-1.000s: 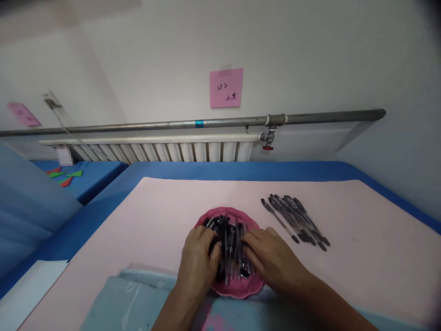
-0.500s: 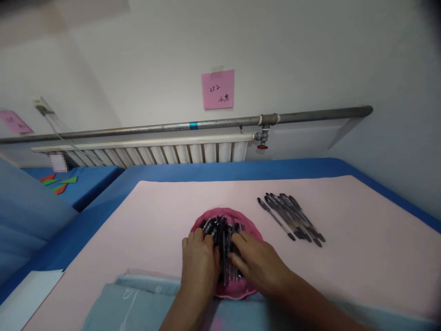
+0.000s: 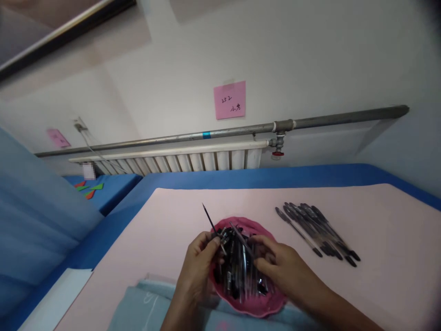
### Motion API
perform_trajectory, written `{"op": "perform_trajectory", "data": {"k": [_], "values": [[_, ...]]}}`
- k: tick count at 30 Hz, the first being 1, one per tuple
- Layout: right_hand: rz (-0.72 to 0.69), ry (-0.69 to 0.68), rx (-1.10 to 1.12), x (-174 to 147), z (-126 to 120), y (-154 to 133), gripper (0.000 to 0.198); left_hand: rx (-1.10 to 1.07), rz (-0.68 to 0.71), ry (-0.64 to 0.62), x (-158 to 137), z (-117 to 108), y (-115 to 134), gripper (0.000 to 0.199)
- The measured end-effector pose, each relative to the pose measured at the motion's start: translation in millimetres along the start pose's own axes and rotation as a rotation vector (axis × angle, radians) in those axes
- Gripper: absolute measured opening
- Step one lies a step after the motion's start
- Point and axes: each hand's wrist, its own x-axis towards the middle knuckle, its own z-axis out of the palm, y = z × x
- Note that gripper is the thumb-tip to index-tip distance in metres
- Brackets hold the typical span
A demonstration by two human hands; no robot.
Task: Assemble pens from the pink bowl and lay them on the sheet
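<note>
My left hand [image 3: 197, 264] pinches a thin dark pen refill [image 3: 209, 217], its pointed tip slanting up and to the left beyond the bowl. In my right hand [image 3: 280, 264] is a clear pen barrel [image 3: 240, 235], held between thumb and fingers and also tilted up-left. Both hands are over a pink scalloped bowl [image 3: 248, 311]. Inside it lie several loose pen parts [image 3: 237, 271], clear tubes and black pieces heaped together. To the right of the bowl, a bundle of capped pens [image 3: 315, 230] rests on the pink sheet.
The pink sheet [image 3: 186, 207] covers a blue table [image 3: 268, 179]. Folded blue-green cloth [image 3: 138, 305] lies along the near edge, white paper [image 3: 58, 299] at left. Behind are a radiator [image 3: 196, 162] and a pipe [image 3: 248, 131]. Coloured pieces [image 3: 90, 194] lie on another blue surface.
Both hands have come up out of the heap in the bowl, the left now with a refill and the right with a clear barrel. The whole view has shifted slightly.
</note>
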Motion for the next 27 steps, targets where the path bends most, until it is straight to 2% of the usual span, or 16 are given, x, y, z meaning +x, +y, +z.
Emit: {"op": "perform_trajectory", "data": {"k": [3,7,19,27], "values": [[0.127,-0.155,0.326,-2.2,2.3,-1.0,0.024,-0.121,-0.007,0.012,0.9,-1.8,3.5,0.022],[0.177,-0.178,0.436,-4.4,4.6,-1.0,0.014,-0.22,-0.021,0.016,0.9,-1.5,7.1,0.022],[0.028,-0.273,0.161,-11.0,6.9,-11.0,0.007,-0.381,0.034,0.112,-1.1,1.1,11.8,0.026],[-0.006,-0.288,0.084,-10.4,8.9,-8.1,0.008,-0.3,0.049,0.084,0.1,0.5,8.3,0.025]]}}
